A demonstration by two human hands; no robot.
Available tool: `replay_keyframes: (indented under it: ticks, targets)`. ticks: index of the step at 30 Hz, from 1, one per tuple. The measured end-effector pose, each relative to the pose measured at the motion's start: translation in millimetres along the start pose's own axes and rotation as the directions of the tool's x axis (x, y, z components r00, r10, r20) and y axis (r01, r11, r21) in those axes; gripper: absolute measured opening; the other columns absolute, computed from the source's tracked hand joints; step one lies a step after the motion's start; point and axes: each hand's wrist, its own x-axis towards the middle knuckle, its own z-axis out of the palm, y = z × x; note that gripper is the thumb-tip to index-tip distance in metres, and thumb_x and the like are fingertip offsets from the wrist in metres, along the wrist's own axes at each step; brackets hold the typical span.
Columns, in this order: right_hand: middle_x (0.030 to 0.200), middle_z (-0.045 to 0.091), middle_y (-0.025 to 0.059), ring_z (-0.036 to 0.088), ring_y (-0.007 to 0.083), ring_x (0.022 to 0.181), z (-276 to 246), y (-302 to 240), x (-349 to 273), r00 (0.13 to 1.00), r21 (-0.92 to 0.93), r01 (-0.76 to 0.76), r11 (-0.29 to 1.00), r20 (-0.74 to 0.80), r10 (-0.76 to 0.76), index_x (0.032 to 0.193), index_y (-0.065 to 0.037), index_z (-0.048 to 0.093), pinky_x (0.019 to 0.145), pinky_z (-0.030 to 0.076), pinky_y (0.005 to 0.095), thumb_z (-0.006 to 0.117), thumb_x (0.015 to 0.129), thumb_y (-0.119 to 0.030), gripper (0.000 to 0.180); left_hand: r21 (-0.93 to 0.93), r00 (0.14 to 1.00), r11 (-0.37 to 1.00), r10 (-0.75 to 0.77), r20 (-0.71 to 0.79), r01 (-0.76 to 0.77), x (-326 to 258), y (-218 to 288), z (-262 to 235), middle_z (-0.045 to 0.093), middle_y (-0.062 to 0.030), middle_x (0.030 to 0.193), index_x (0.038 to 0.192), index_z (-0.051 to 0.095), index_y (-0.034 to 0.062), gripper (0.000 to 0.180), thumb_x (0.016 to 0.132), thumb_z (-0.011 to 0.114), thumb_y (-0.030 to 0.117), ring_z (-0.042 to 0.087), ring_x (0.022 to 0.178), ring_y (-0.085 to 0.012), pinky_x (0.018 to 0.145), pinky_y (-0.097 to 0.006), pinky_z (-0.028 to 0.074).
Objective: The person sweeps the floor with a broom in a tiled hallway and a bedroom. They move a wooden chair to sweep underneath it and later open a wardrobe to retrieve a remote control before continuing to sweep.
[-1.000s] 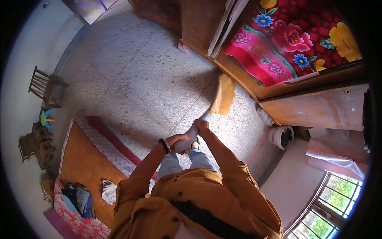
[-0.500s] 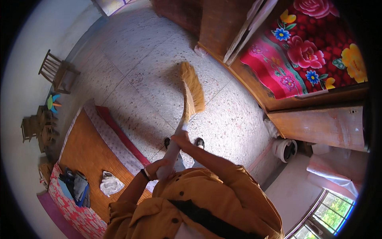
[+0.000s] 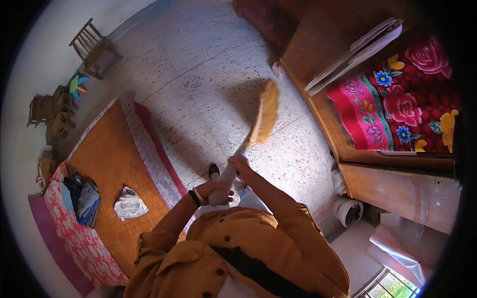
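Observation:
A broom (image 3: 265, 115) with long straw-coloured bristles and a pale wrapped handle is in both my hands. My left hand (image 3: 213, 190) is closed round the thick end of the handle, close to my body. Farther up, near where the bristles begin, my right hand (image 3: 240, 165) grips the handle. The bristle head points away from me, tilted to the right, over the speckled floor (image 3: 198, 94). Whether the bristle tips touch the floor I cannot tell.
A low bed with an orange mat (image 3: 107, 164) lies on the left, with folded clothes (image 3: 85, 198) and a white cloth (image 3: 130, 202). A wooden chair (image 3: 94, 48) stands at the far left wall. On the right are a wooden bed with a red floral blanket (image 3: 402, 104) and a white bucket (image 3: 348, 211).
The broom head has shifted to the right, with both hands still on the handle. My view has turned, and one foot now shows ahead of the other.

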Motion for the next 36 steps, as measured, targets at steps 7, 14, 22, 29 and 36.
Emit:
replay_keyframes:
  ticks: [7,14,22,29,36]
  targets:
    - [0.09,0.05,0.0142,0.054,0.0233,0.072,70,-1,-22,0.973,-0.008,0.126,0.992,0.194,-0.122,0.108,0.001,0.035,0.058,0.049,0.0366,0.07,0.06,-0.015,0.061,0.188,0.987,0.974,0.144,-0.069,-0.128,-51,3,-26,0.054,-0.0112,0.081,0.099,0.042,-0.0008,0.036,0.074,0.061,0.018,0.058,0.064,-0.0232,0.054,-0.035,0.052]
    - [0.092,0.052,0.011,0.055,0.0249,0.081,69,28,-102,0.961,0.146,-0.217,0.965,0.208,0.185,0.097,-0.002,0.047,0.069,0.05,0.0412,0.061,0.073,-0.013,0.03,0.469,0.987,0.883,-0.053,0.154,-0.026,-91,-6,-88,0.054,-0.0069,0.098,0.111,0.044,0.0013,0.044,0.075,0.061,0.021,0.053,0.087,-0.0119,0.071,-0.025,0.047]
    - [0.096,0.051,0.0106,0.052,0.0226,0.09,71,104,-57,0.826,-0.148,-0.175,0.973,0.516,0.227,0.097,-0.004,0.049,0.086,0.043,0.039,0.055,0.077,-0.019,0.026,0.734,0.967,0.646,-0.248,-0.055,0.208,-106,23,-137,0.06,-0.0104,0.084,0.106,0.049,-0.0006,0.052,0.069,0.066,0.033,0.06,0.07,-0.016,0.057,-0.027,0.05]
    - [0.095,0.051,0.01,0.052,0.0248,0.083,213,84,-56,0.672,-0.072,-0.576,0.814,0.524,0.523,0.088,-0.007,0.052,0.072,0.048,0.0425,0.06,0.071,-0.016,0.021,0.689,0.964,0.707,0.042,-0.262,0.156,-220,57,-131,0.055,-0.0107,0.084,0.109,0.041,-0.0013,0.05,0.073,0.063,0.025,0.058,0.067,-0.0171,0.053,-0.03,0.051]
    - [0.078,0.056,0.0108,0.056,0.0228,0.069,254,2,1,0.939,-0.192,-0.061,0.979,0.321,0.122,0.086,-0.002,0.054,0.062,0.049,0.0401,0.062,0.068,-0.017,0.024,0.926,0.83,0.36,0.546,-0.112,-0.112,-146,86,-129,0.055,-0.0106,0.084,0.102,0.045,-0.0019,0.045,0.065,0.062,0.018,0.056,0.075,-0.019,0.063,-0.031,0.047]
